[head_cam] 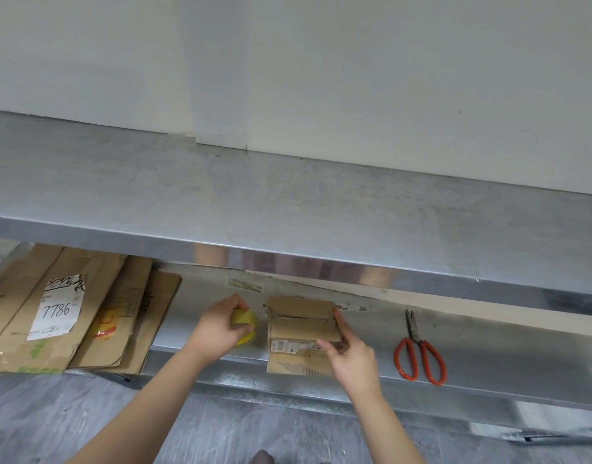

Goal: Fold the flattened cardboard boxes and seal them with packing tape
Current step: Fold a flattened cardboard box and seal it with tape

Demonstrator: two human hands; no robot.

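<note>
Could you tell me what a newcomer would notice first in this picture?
Probably the centre of the lower metal shelf, where the left hand grips a yellow tape roll and the right hand holds a small cardboard box. Red-handled scissors lie to the right, flattened cardboard to the left.

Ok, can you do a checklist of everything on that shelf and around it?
Surface: lower metal shelf, dull and scuffed.
Job's things: small cardboard box, folded; yellow tape roll left of it; flattened cardboard boxes stacked far left; red-handled scissors at right.
Clutter: stuck-on scrap, maybe old tape.
Hands: left hand grips the tape roll; right hand holds the box's right edge.
Cables: nothing seen.
Surroundings: upper metal shelf, white wall, grey floor.
</note>
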